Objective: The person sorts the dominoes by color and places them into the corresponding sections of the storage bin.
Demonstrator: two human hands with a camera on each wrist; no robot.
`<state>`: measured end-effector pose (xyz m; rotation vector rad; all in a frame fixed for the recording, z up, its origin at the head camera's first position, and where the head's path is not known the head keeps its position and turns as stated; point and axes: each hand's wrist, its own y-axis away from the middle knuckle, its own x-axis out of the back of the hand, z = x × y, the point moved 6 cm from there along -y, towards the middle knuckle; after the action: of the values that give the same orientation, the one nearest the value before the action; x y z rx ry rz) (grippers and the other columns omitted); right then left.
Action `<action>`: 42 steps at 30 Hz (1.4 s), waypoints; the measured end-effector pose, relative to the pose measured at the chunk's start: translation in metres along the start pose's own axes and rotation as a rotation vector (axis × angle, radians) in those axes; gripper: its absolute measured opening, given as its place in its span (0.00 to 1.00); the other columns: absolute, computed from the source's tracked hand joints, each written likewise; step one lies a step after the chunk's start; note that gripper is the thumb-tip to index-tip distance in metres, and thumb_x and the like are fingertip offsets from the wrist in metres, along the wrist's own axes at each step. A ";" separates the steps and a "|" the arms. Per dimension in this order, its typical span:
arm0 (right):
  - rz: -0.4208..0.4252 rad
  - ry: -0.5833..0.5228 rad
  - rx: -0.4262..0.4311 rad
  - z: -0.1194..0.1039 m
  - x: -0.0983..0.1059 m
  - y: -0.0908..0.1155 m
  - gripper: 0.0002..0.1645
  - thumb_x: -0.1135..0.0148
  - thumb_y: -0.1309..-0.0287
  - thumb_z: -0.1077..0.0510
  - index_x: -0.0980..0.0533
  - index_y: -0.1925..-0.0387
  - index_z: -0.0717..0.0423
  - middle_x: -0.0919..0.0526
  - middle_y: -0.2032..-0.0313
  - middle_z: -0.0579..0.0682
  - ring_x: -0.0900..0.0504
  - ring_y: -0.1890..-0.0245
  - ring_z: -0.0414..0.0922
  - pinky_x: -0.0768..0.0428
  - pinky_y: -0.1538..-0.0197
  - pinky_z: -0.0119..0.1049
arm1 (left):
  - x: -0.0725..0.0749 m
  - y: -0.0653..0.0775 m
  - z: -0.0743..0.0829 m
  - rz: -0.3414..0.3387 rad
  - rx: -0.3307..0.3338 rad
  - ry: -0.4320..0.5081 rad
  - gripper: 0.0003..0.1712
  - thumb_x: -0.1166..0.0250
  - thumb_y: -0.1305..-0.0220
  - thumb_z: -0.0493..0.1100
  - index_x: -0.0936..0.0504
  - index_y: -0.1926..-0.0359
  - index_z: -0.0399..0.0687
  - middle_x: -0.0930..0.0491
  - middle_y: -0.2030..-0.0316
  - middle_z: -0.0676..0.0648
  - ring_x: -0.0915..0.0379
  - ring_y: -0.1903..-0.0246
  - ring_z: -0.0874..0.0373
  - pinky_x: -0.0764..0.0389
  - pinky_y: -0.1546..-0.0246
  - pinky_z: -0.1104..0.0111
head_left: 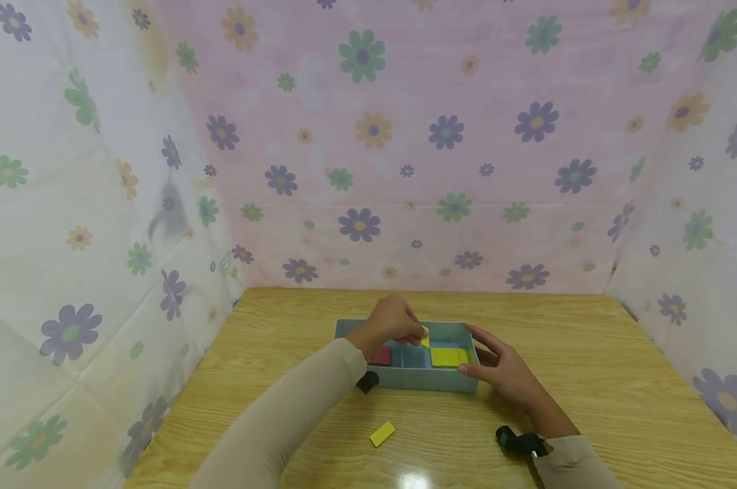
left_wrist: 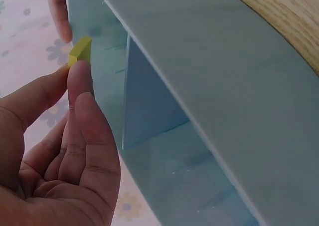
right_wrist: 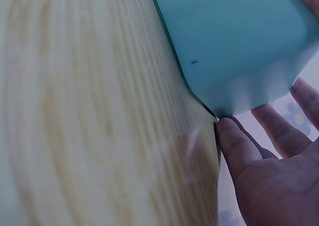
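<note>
My left hand (head_left: 395,320) pinches a small yellow block (left_wrist: 81,50) between thumb and fingertips, over the light blue divided box (head_left: 405,379). In the head view the held block (head_left: 425,337) overlaps the box's right part. Yellow blocks (head_left: 446,357) lie flat together in the right compartment. A dark red block (head_left: 381,355) shows left of the divider, partly covered by the left wrist. At the box's right end, my right hand (head_left: 507,373) grips the corners, thumb at the front rim and a finger at the back; other fingertips (right_wrist: 234,136) touch the end wall.
One loose yellow block (head_left: 382,435) lies on the wooden table (head_left: 270,339) in front of the box. A black wrist camera (head_left: 521,441) sits at the right wrist, another dark one (head_left: 368,382) under the left. A flowered cloth (head_left: 368,149) encloses the table's back and sides.
</note>
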<state>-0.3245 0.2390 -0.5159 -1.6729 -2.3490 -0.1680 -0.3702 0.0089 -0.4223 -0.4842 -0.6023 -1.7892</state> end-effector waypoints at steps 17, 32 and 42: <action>-0.012 -0.009 0.011 0.001 0.000 0.000 0.50 0.28 0.35 0.51 0.45 0.19 0.34 0.52 0.18 0.51 0.44 0.23 0.69 0.24 0.33 0.61 | -0.013 -0.004 0.003 -0.037 0.021 -0.080 0.08 0.19 0.47 0.36 0.10 0.79 0.42 0.13 0.82 0.48 0.10 0.70 0.48 0.10 0.67 0.59; -0.008 -0.013 0.011 0.004 0.001 -0.002 0.50 0.28 0.35 0.51 0.44 0.19 0.33 0.53 0.18 0.53 0.44 0.23 0.70 0.24 0.34 0.60 | -0.017 -0.001 0.006 -0.026 0.007 -0.114 0.07 0.20 0.45 0.36 0.09 0.77 0.42 0.13 0.81 0.48 0.10 0.72 0.50 0.11 0.68 0.61; -0.017 -0.036 0.016 0.002 0.000 0.000 0.51 0.28 0.35 0.52 0.45 0.19 0.35 0.53 0.17 0.52 0.44 0.23 0.69 0.22 0.35 0.57 | -0.016 0.003 0.010 0.011 0.012 -0.164 0.05 0.24 0.39 0.36 0.07 0.72 0.41 0.11 0.77 0.48 0.11 0.74 0.55 0.12 0.71 0.65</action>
<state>-0.3252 0.2395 -0.5174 -1.6622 -2.3853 -0.1230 -0.3622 0.0264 -0.4235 -0.6285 -0.7223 -1.7455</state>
